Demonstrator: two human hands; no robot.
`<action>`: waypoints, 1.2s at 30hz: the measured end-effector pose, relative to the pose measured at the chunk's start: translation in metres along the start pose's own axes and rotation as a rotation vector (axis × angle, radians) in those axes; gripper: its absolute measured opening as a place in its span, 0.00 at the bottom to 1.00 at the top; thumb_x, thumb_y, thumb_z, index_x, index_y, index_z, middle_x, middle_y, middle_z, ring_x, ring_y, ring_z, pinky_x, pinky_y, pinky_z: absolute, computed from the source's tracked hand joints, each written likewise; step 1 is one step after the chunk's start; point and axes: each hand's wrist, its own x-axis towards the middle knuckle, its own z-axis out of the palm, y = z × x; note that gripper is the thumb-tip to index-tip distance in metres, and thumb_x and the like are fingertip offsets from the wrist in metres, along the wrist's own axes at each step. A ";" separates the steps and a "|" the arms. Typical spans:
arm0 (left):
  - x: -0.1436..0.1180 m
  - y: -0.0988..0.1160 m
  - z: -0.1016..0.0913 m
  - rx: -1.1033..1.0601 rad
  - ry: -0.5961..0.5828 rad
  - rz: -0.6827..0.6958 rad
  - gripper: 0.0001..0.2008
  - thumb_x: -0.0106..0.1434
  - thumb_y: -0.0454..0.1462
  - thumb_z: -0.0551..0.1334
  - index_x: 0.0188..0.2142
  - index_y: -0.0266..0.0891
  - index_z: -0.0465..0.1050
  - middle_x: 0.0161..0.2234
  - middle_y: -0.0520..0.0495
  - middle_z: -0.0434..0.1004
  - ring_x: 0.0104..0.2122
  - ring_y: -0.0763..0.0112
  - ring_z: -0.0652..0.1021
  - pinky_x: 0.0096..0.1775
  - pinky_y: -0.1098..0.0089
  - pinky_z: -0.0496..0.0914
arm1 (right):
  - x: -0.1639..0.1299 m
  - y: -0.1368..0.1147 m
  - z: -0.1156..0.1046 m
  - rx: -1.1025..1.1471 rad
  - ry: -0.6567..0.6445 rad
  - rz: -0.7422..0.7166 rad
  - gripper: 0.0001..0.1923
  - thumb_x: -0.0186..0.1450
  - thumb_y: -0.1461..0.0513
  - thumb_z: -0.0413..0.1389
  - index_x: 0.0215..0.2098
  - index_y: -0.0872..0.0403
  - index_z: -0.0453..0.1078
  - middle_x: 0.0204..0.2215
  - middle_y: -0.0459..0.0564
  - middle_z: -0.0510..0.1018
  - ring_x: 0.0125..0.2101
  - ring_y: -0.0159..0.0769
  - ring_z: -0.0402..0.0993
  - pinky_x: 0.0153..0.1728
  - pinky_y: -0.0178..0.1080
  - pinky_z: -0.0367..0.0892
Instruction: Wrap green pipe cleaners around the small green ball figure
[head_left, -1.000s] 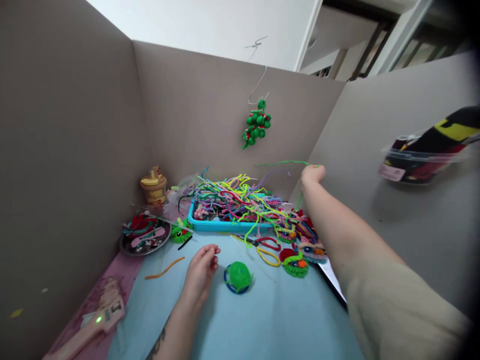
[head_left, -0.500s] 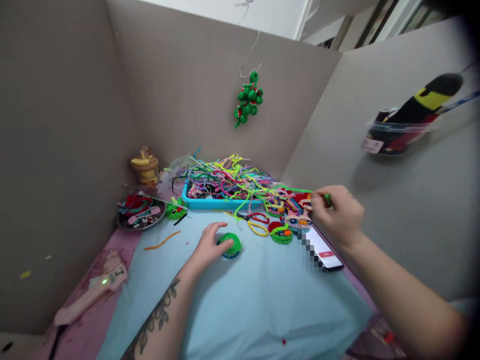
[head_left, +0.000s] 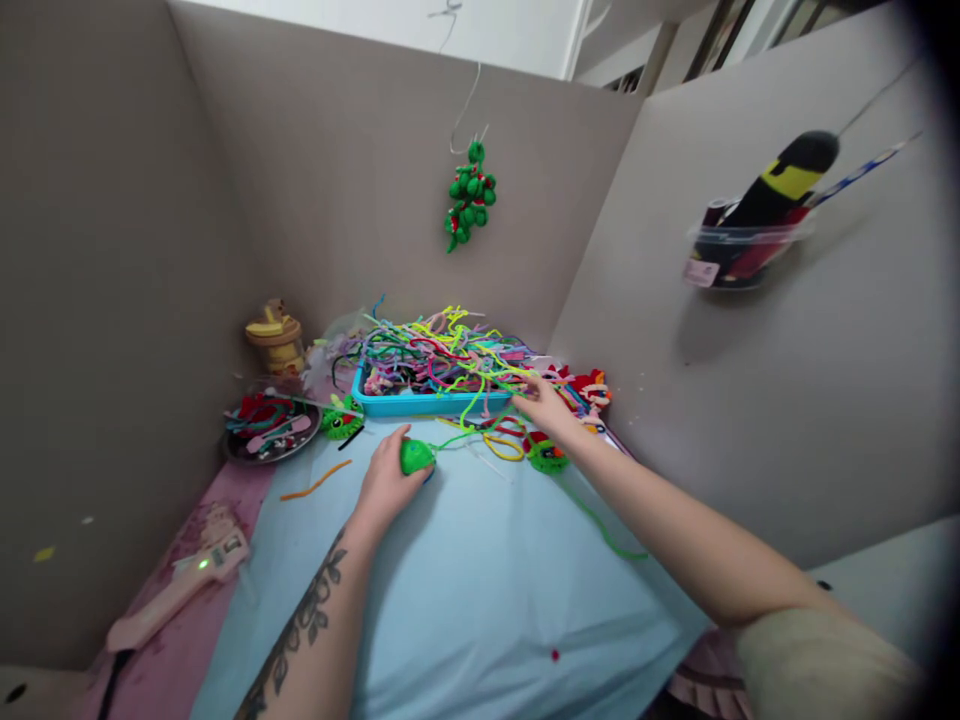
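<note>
My left hand [head_left: 385,474] is closed around a small green ball [head_left: 417,457], fingers behind it and thumb along its near side, low over the light blue cloth. From the ball a fuzzy green pipe cleaner [head_left: 474,433] leads right to my right hand [head_left: 546,408]. That hand pinches it by the tray's front right corner; the fingertips are partly hidden. More green strand lies on the cloth below my right forearm. Under the right hand are scissors [head_left: 504,447] with red and yellow handles and a green-and-red fuzzy piece [head_left: 546,456].
A blue tray [head_left: 420,404] heaped with coloured pipe cleaners stands at the back. To the left are a metal dish [head_left: 259,458], a green fuzzy figure [head_left: 341,418] and a lit glue gun [head_left: 187,588]. A green bundle [head_left: 471,198] hangs on the back wall, a clear holder [head_left: 739,260] on the right.
My right hand has come left from beside the phone to the tray corner. My left hand, earlier loosely spread at the ball, now grips it. The phone is mostly hidden by my arm.
</note>
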 end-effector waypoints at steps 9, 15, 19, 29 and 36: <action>-0.007 0.023 -0.004 -0.125 0.054 0.193 0.35 0.52 0.44 0.63 0.57 0.42 0.51 0.50 0.40 0.61 0.51 0.59 0.65 0.51 0.61 0.61 | -0.090 -0.025 0.071 0.419 -0.380 -0.077 0.13 0.54 0.56 0.57 0.36 0.54 0.68 0.31 0.47 0.73 0.29 0.32 0.68 0.32 0.36 0.65; -0.002 0.014 -0.003 -0.148 -0.105 0.181 0.26 0.56 0.44 0.60 0.54 0.42 0.60 0.50 0.42 0.65 0.50 0.62 0.67 0.50 0.64 0.62 | -0.103 -0.008 0.100 0.622 -0.428 0.011 0.12 0.56 0.55 0.55 0.36 0.53 0.68 0.28 0.45 0.70 0.25 0.30 0.66 0.25 0.33 0.62; 0.003 0.009 -0.006 -0.110 -0.115 0.112 0.20 0.59 0.44 0.56 0.49 0.40 0.66 0.47 0.43 0.69 0.48 0.64 0.68 0.50 0.65 0.61 | -0.091 0.009 0.090 0.311 -0.242 -0.116 0.12 0.61 0.60 0.50 0.42 0.53 0.67 0.28 0.47 0.72 0.27 0.34 0.67 0.29 0.36 0.64; 0.012 -0.005 -0.013 -0.053 0.025 -0.081 0.19 0.59 0.44 0.55 0.47 0.38 0.69 0.45 0.42 0.72 0.46 0.62 0.71 0.49 0.64 0.62 | -0.064 0.007 0.109 -0.434 -0.383 -0.531 0.12 0.62 0.63 0.52 0.44 0.49 0.69 0.41 0.50 0.75 0.46 0.42 0.61 0.47 0.45 0.55; 0.014 -0.010 -0.014 -0.105 0.149 -0.222 0.20 0.58 0.46 0.56 0.46 0.39 0.70 0.45 0.42 0.73 0.46 0.59 0.71 0.49 0.62 0.62 | -0.061 0.014 0.108 -0.522 -0.393 -0.475 0.09 0.63 0.65 0.49 0.34 0.51 0.71 0.32 0.52 0.73 0.41 0.41 0.63 0.43 0.42 0.57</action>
